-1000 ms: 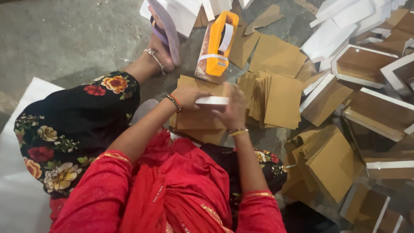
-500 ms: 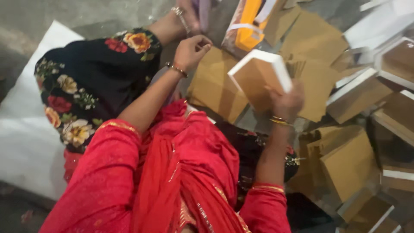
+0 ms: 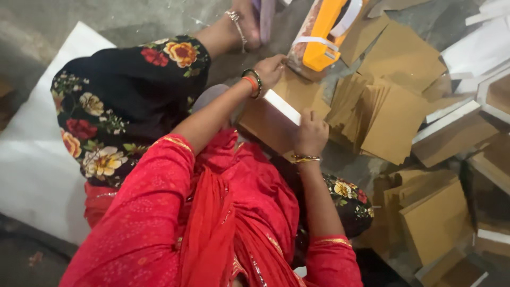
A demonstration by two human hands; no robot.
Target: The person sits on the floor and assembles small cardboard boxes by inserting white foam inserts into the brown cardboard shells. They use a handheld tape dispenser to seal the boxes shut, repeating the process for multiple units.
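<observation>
Near the frame's centre, both hands are assembling a white-edged cardboard box piece point(image 3: 276, 114): the right hand point(image 3: 311, 135) is pinching its near edge, the left hand point(image 3: 271, 69) pressing the far end. Seating that edge squarely seems next. An orange packet point(image 3: 324, 40) is lying upper centre; loose brown cardboard sheets point(image 3: 393, 114) are fanning right.

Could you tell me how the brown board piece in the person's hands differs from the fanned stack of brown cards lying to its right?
The board piece is a single item held at both ends, by the left hand and the right hand; the fanned stack is many cards, untouched. The board piece carries a white edge strip; the stack's cards show plain brown. The held piece tilts above the lap; the stack rests flat on the floor. Both are brown cardboard.
</observation>
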